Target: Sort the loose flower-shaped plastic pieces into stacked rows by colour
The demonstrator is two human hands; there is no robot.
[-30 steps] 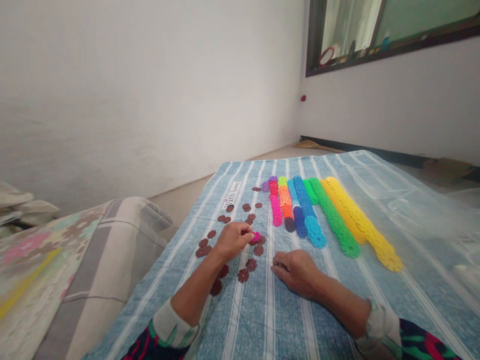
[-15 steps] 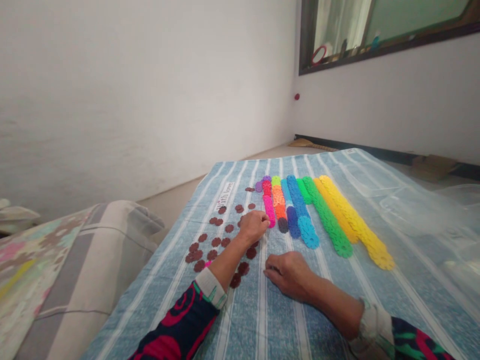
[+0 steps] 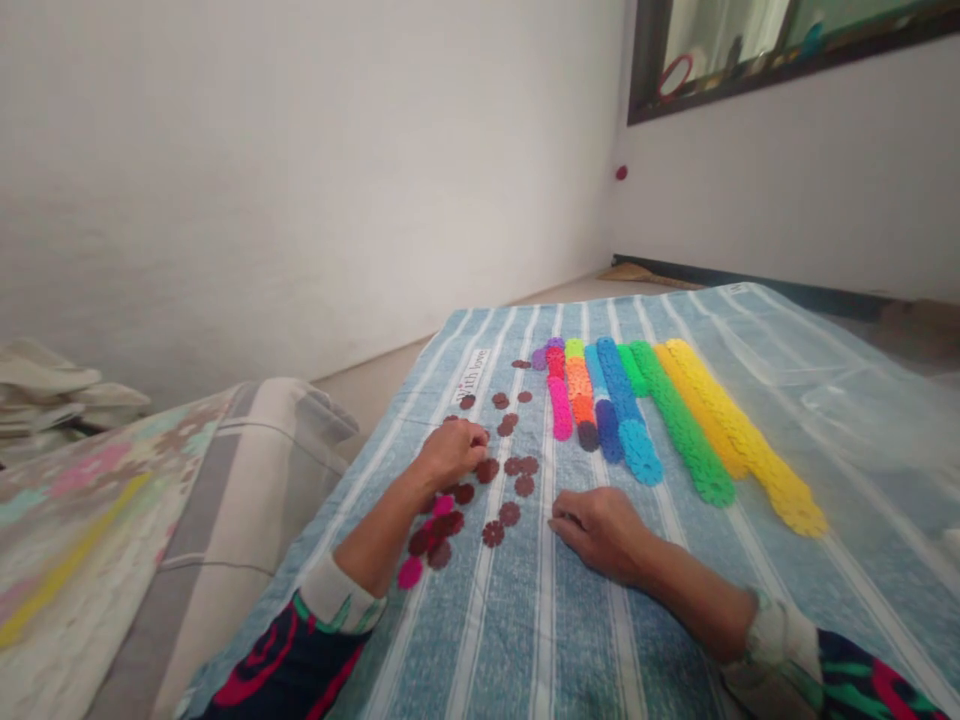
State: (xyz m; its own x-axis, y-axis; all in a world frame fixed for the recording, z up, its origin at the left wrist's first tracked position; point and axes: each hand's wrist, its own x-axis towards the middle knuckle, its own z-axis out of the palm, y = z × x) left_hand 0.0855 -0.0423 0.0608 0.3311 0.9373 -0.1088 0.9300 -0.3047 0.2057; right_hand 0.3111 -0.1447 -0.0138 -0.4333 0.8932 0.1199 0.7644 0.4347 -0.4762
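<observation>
Right-hand grip point(image 3: 600, 525) is resting loosely closed on the striped cloth point(image 3: 577, 640) covering the surface. Left-hand grip point(image 3: 452, 450) is bending its fingers down among brown discs point(image 3: 493, 533); whether it is pinching one, its own fingers are hiding. Just nearer than the left grip, by its wrist, three pink discs point(image 3: 410, 573) are lying against several overlapping brown ones. Between the two grips, two brown discs are lying nearer and three farther. Beyond the left grip, at least six more are scattering. Beyond the right grip, eight overlapping rows point(image 3: 679, 430) are stretching away: one pink-red, one mainly orange, two blue, two green, two yellow.
</observation>
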